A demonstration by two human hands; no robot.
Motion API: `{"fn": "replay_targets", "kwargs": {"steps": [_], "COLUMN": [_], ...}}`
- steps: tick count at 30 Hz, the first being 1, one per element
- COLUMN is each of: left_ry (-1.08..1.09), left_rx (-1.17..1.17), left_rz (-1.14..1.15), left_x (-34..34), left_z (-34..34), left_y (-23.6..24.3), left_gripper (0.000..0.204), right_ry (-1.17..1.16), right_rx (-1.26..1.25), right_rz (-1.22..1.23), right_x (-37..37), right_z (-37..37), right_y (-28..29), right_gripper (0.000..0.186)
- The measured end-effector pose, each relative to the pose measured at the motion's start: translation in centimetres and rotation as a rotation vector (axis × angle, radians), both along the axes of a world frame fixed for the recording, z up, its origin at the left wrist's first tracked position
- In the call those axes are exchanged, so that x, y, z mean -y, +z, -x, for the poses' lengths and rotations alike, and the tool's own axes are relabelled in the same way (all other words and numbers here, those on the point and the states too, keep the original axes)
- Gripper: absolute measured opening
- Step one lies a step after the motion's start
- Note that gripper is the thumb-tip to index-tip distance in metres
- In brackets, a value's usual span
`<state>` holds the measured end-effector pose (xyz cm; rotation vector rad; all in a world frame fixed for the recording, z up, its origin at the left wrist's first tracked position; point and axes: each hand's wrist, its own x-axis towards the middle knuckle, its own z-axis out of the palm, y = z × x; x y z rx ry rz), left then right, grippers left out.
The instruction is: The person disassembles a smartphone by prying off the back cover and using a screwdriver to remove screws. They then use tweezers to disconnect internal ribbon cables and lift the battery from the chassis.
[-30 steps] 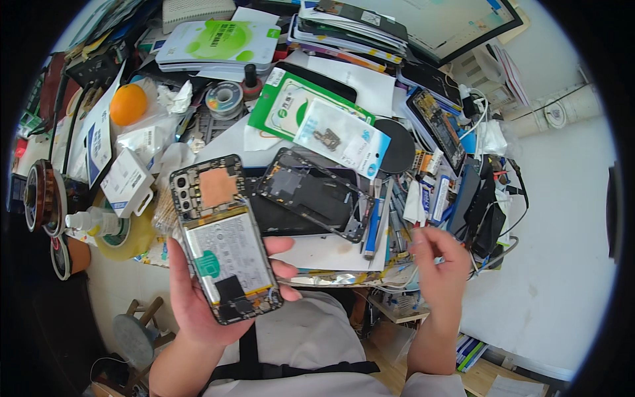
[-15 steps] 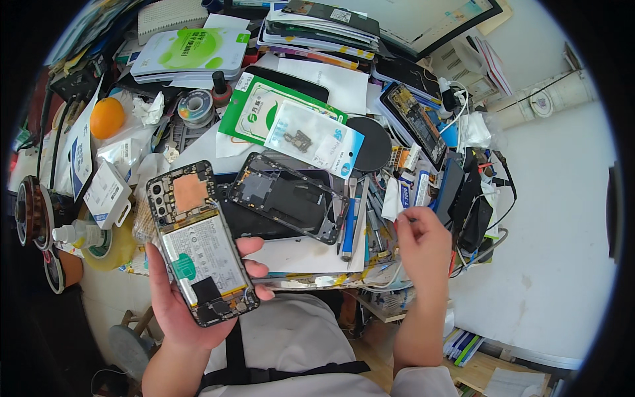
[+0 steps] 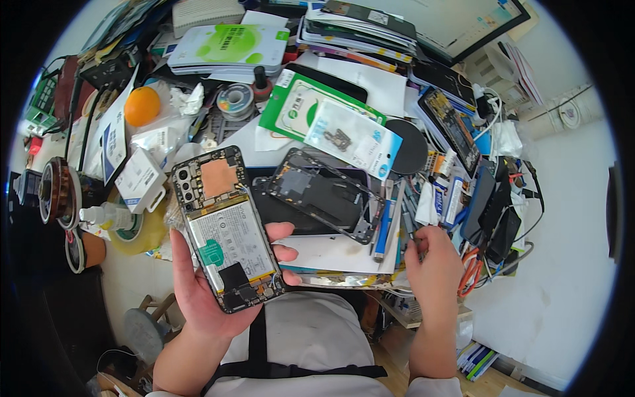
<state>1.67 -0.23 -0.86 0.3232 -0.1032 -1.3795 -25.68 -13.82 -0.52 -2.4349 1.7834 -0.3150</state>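
Observation:
A smartphone with its back off rests in my left hand, fingers wrapped round its sides; its battery, camera module and copper-coloured patch show. My right hand is at the tools right of the white work sheet, thumb and forefinger closed on the end of something thin and grey, too small to make out. Behind the phone, a detached black phone frame lies on a dark device, with a small bag of metal parts above it. A blue-handled tool lies left of my right hand.
The crowded desk holds a solder spool, an orange, a bottle, tape rolls, a round black pad, stacked notebooks, a propped opened device and tangled cables. A monitor stands at the back.
The view has shifted slightly. My right hand has moved a little left among the tools, its fingertips now on the thin grey item. My left hand still holds the opened phone.

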Motion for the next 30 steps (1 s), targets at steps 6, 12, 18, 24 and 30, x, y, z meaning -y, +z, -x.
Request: {"fn": "replay_targets", "kwargs": {"steps": [6, 12, 18, 24, 30], "left_ry": [0.076, 0.051, -0.018, -0.02, -0.016], "left_rx": [0.082, -0.025, -0.009, 0.157, 0.168], "left_rz": [-0.087, -0.009, 0.139, 0.008, 0.005], "left_x": [-1.9, -1.6, -0.6, -0.8, -0.9], "left_z": [-1.6, -1.6, -0.5, 0.2, 0.4], "left_y": [-0.4, -0.9, 0.0, 1.4, 1.3], "left_gripper": [0.078, 0.089, 0.095, 0.095, 0.097], "right_ry": [-0.072, 0.052, 0.792, 0.849, 0.854], "right_rx": [0.118, 0.469, 0.796, 0.721, 0.696], "right_rz": [-0.095, 0.094, -0.054, -0.16, -0.164], "right_x": [-0.6, -3.5, -5.7, -6.2, -6.2], "right_z": [1.3, 1.4, -3.4, -7.8, -8.4], "right_y": [3.0, 9.5, 11.4, 11.9, 11.3], "right_gripper": [0.011, 0.017, 0.021, 0.014, 0.017]}}
